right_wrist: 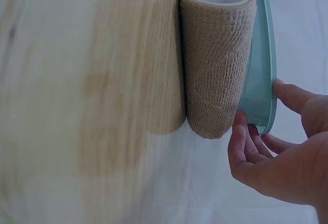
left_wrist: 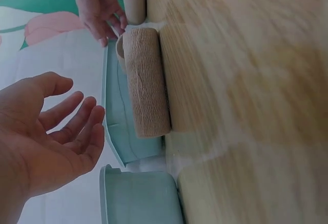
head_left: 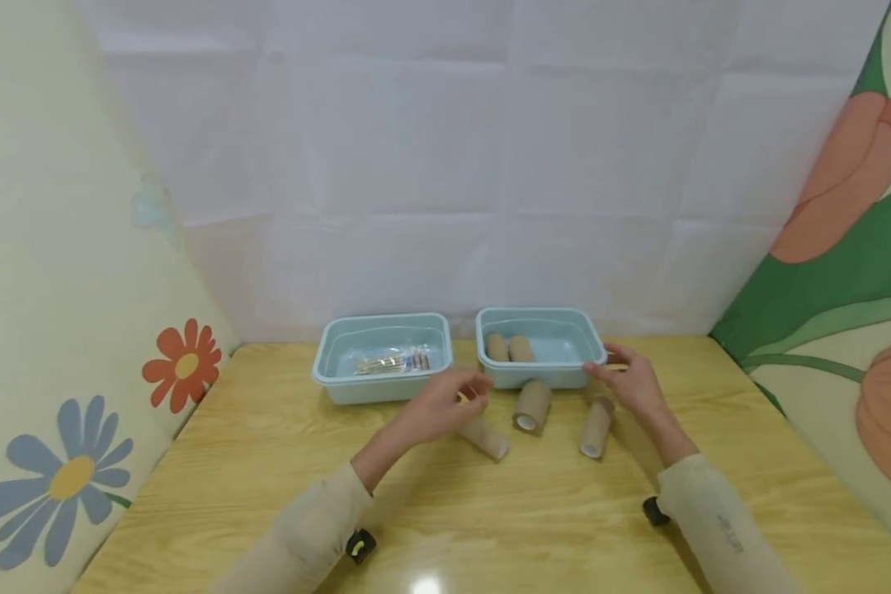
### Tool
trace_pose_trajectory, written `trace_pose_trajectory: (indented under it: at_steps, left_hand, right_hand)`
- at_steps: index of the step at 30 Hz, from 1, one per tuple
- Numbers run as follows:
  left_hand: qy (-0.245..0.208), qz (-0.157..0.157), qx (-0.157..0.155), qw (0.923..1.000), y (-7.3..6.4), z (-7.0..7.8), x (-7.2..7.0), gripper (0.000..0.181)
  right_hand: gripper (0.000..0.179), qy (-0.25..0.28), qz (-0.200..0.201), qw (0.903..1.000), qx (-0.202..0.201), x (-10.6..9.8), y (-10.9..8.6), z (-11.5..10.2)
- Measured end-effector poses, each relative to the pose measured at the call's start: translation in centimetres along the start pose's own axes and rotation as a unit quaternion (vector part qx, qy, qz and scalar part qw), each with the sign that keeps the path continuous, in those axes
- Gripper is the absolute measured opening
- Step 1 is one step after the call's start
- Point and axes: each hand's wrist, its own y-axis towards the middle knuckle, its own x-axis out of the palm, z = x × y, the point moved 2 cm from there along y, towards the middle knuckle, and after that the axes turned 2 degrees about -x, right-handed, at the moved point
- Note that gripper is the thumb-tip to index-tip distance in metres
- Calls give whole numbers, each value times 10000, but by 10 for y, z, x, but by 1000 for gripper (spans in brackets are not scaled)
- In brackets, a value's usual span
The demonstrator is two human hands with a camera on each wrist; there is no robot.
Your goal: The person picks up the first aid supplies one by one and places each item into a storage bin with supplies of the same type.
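My right hand [head_left: 633, 384] grips the front right corner of the right light blue plastic bin [head_left: 564, 377], thumb at the rim and fingers around the wall. Two tan rolls [head_left: 520, 349] with a crinkled, bandage-like surface lie inside that bin. My left hand [head_left: 440, 406] hovers with relaxed, slightly bent fingers and holds nothing. Below it lies a similar tan roll [head_left: 487, 439], partly hidden by the hand in the head view. A second loose roll [head_left: 532, 406] lies before the right bin, and a third roll [head_left: 597, 427] lies near my right hand, their white cores showing.
To the left stands another light blue bin [head_left: 371, 391] with thin items in clear plastic wrapping [head_left: 393, 361]. Both bins sit at the back of the wooden table [head_left: 490, 528], against a white sheet [head_left: 431, 165]. Flower-painted panels flank the table.
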Motion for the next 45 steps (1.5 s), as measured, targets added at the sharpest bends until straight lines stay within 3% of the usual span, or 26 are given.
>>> trace_pose_trajectory:
  at_steps: [8,19,32,45]
  left_hand:
    - [428,-721,117,9964,0,-7,1,30]
    - [1276,-1575,-12,9792,-3,-16,5,36]
    - [1741,-1769,282,9683,-4,-20,8,45]
    - [2019,-1655,509,9640,-8,-18,7,39]
  right_hand:
    - [65,-46,-67,9999,74,-1,-1,-2]
    - [67,12,-105,9999,68,-1,-2,-1]
    - [67,-5,-73,10000,40,-2,-2,-2]
    - [68,17,-77,9999,65,-2,-2,-4]
